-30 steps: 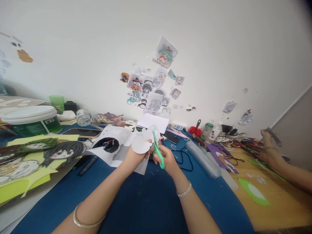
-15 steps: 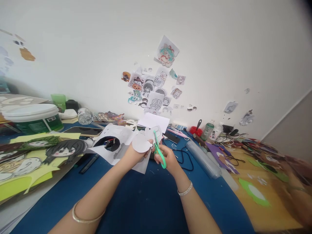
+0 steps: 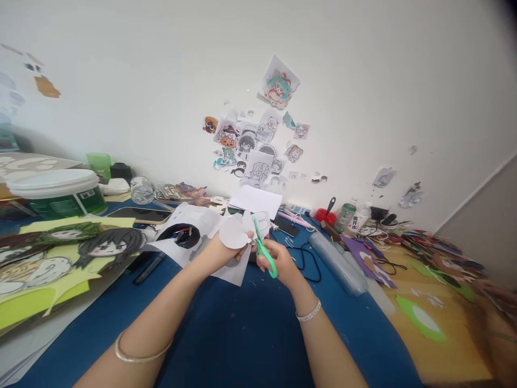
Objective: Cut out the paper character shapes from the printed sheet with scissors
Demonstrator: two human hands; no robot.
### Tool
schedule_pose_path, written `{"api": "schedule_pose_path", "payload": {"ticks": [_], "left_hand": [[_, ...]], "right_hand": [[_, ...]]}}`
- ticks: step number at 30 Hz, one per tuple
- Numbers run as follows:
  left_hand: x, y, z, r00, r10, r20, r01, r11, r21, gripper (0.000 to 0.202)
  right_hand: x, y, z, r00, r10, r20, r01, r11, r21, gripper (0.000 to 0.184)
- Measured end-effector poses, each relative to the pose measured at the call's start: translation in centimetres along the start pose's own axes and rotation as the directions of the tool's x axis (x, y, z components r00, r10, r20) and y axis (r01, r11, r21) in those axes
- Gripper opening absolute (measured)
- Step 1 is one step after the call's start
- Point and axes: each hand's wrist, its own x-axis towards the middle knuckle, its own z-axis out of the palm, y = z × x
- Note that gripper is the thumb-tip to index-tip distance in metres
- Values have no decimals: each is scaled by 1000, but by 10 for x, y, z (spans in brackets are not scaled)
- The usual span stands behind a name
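Pinched in my left hand (image 3: pixel 239 251) is a white paper cutout (image 3: pixel 233 233) with a rounded lobe on the left and a part bearing drawn outlines on the right. My right hand (image 3: pixel 278 257) grips green-handled scissors (image 3: pixel 263 249), their blades pointing up and away at the paper. Whether the blades are open or closed on the paper, I cannot tell. Under my left hand lies a white sheet (image 3: pixel 194 260) with a large hole cut out, and dark items show through it.
Yellow sheets with cartoon cutouts (image 3: pixel 107 245) and a green-and-white tub (image 3: pixel 60 191) stand left. A clear plastic roll (image 3: pixel 337 264), bottles (image 3: pixel 357 215) and a purple sheet (image 3: pixel 365 261) lie right. Another person's arm (image 3: pixel 498 323) is at the right edge.
The view has shifted slightly. My hands stay nearly in place on the paper and scissors. The other person's arm at the right edge has moved a little to the right.
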Motion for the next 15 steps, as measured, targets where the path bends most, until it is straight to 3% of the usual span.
{"api": "schedule_pose_path", "payload": {"ticks": [3, 15], "left_hand": [[1, -2, -2, 993, 56, 101, -60, 997, 44, 36], [-13, 15, -6, 988, 104, 116, -108, 994, 31, 36]], "right_hand": [[-1, -2, 0, 1000, 2, 6, -2, 1000, -2, 33], [-2, -5, -3, 997, 65, 29, -64, 997, -37, 33]]}}
